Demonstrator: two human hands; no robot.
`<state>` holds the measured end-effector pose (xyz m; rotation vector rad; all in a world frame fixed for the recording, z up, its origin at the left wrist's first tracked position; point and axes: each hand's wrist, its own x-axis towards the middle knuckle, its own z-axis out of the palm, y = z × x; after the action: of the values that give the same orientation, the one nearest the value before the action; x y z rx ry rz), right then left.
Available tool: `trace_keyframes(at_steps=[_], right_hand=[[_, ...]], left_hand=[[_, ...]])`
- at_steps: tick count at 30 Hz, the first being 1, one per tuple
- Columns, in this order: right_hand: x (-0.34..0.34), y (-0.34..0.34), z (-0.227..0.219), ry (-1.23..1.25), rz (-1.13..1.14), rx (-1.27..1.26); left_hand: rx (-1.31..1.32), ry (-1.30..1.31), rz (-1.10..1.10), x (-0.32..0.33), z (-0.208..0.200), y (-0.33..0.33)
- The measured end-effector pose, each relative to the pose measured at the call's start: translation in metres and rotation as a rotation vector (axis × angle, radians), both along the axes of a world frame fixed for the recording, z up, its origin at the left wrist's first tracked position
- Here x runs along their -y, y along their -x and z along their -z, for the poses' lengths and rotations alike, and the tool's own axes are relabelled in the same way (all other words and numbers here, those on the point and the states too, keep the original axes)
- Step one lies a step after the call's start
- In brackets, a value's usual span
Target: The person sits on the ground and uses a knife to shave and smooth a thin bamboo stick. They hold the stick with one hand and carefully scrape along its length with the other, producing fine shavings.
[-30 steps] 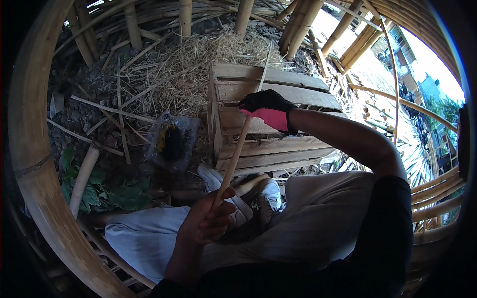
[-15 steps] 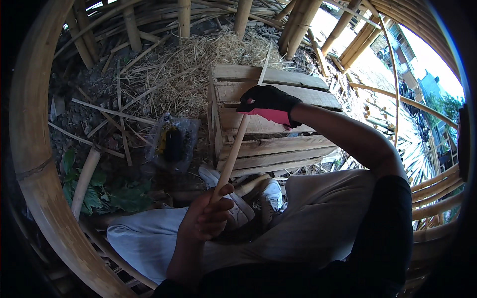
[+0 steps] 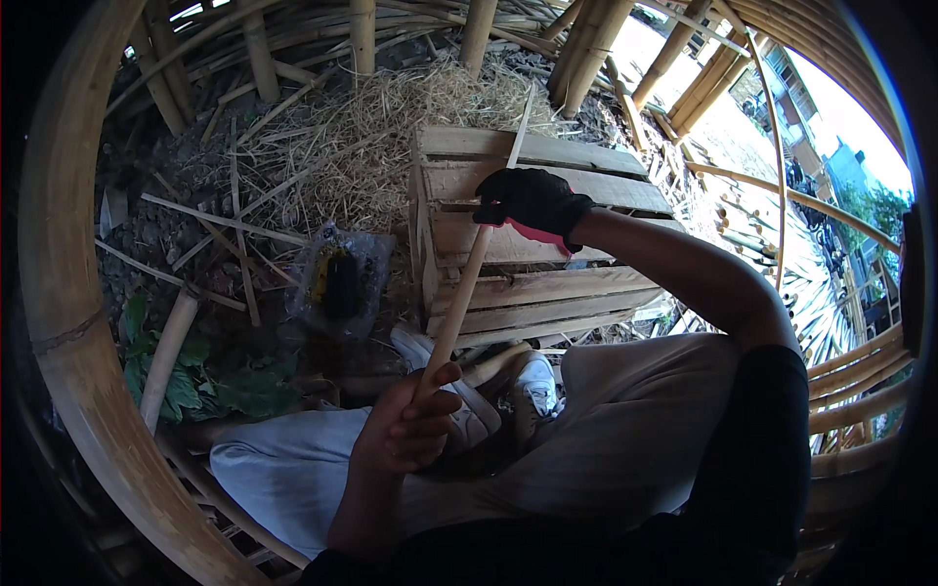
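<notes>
A long pale bamboo strip (image 3: 463, 301) slants up from my lap across a slatted wooden crate (image 3: 547, 288), tapering toward its far tip. My bare left hand (image 3: 415, 430) is wrapped around the strip's thick near end. My right hand (image 3: 531, 207), in a black and pink glove, closes on the strip about midway along, above the crate's top slats. The fingertips curl over the strip, and whatever else may be inside that grip is hidden.
Dry shavings (image 3: 391, 127) are heaped behind the crate. On the ground to the left lies a clear plastic bag (image 3: 342, 278) with dark and yellow contents. A thick curved bamboo pole (image 3: 68, 342) arches along the left. My shoes (image 3: 537, 386) rest before the crate.
My gloved right hand has turned a little on the strip, showing more black and less pink. My left hand and the strip look the same.
</notes>
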<state>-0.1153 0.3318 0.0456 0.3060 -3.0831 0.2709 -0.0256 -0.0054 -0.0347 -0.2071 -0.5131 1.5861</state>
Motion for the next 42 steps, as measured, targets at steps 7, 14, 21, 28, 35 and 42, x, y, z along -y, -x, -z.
trace_keyframes(at_steps=[7, 14, 21, 28, 35, 42], right_hand=[[0.003, 0.005, 0.001, -0.037, 0.055, 0.052], [-0.002, 0.01, 0.009, 0.005, 0.018, 0.027], [0.005, 0.008, -0.007, -0.007, -0.002, 0.166], [0.008, 0.008, -0.005, 0.015, 0.043, 0.154], [0.002, 0.011, 0.002, 0.199, 0.031, 0.199], [-0.015, 0.019, 0.003, 0.08, -0.316, 0.161]], left_hand=[[-0.025, 0.004, -0.008, 0.0, 0.002, 0.0], [-0.023, 0.02, -0.005, -0.001, 0.001, 0.0], [-0.004, 0.001, 0.002, 0.0, 0.001, 0.001], [-0.012, 0.005, -0.009, -0.001, 0.001, -0.001], [-0.017, 0.021, -0.002, -0.001, 0.003, -0.001], [-0.017, 0.029, 0.004, 0.0, -0.001, -0.001]])
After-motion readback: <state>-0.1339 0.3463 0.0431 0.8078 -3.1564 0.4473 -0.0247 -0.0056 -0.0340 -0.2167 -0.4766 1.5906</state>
